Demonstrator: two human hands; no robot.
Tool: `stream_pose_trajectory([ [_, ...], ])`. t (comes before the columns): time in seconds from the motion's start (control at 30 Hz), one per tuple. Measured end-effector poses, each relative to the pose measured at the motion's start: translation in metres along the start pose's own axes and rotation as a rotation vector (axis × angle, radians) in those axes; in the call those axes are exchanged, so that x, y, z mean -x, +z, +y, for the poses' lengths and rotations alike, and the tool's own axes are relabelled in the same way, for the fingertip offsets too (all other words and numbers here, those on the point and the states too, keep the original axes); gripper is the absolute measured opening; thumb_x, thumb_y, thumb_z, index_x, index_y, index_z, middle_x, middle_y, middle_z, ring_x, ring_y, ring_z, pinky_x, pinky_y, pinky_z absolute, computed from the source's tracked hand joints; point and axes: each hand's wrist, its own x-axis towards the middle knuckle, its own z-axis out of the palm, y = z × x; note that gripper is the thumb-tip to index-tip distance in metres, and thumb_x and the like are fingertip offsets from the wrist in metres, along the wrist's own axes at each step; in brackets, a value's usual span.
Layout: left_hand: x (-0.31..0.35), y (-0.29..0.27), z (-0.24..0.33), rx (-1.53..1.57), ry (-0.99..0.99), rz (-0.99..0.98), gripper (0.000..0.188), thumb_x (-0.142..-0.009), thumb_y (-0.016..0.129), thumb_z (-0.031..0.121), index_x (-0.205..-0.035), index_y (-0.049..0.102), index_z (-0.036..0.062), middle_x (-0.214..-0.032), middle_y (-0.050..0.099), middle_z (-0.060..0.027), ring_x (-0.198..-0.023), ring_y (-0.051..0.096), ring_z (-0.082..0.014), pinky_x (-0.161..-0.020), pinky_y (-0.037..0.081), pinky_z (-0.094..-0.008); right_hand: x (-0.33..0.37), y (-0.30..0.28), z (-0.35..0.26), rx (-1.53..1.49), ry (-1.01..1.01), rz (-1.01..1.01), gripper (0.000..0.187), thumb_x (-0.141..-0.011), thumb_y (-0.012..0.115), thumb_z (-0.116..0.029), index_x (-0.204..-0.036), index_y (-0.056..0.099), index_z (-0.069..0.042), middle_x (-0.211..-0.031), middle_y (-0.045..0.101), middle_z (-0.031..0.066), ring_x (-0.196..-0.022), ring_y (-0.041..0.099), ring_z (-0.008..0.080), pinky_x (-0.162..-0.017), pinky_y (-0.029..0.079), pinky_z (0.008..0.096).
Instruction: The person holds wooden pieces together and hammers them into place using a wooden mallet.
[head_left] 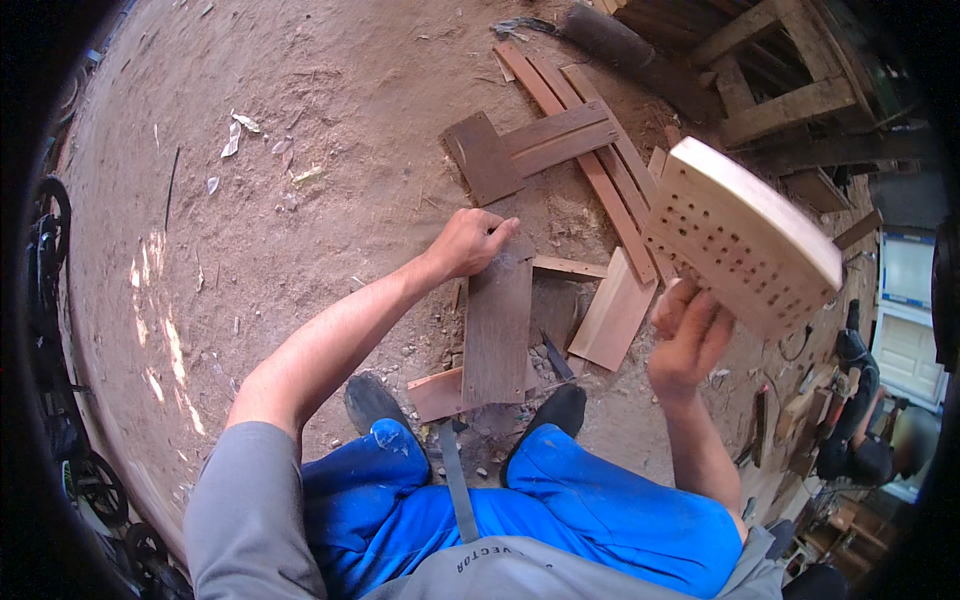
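Left hand (pixel 470 243) clenched at brown rectangular wooden board (pixel 498 335), right hand (pixel 690 345) gripping pale pitted wooden block (pixel 740 240): likely hammering, next needing aim.

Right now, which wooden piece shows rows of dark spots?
The thick, pale block in the right hand; the boards below show no such rows.

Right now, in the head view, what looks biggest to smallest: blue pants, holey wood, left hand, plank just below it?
1. Blue pants
2. Holey wood, in the right hand; nearness may enlarge it
3. Plank
4. Left hand
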Motion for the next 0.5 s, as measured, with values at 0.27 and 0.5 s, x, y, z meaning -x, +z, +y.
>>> stream_pose_trajectory([
  [0.27,0.000,-0.003,0.002,0.071,-0.110,-0.051,0.052,-0.103,0.056,0.038,-0.078,0.065,-0.0067,-0.072,0.059,-0.0318,-0.071,0.059,-0.0507,-0.069,0.048,-0.0523,0.002,0.026,0.018,0.461,0.078,-0.196,0.019,-0.107,0.042,-0.008,-0.101,0.056,0.002,-0.085,0.066,0.0103,-0.070,0.062,0.0335,-0.062,0.049,0.0401],
  [0.5,-0.002,0.000,0.000,0.022,-0.180,-0.021,0.055,-0.103,0.055,0.040,-0.075,0.065,-0.0070,-0.070,0.059,-0.0318,-0.068,0.058,-0.0495,-0.069,0.049,-0.0520,0.010,-0.014,0.005,0.143,-0.066,0.121,0.034,-0.112,0.039,-0.031,-0.105,0.056,-0.003,-0.074,0.046,0.0036,-0.060,0.042,0.0153,-0.055,0.036,0.0286],
])
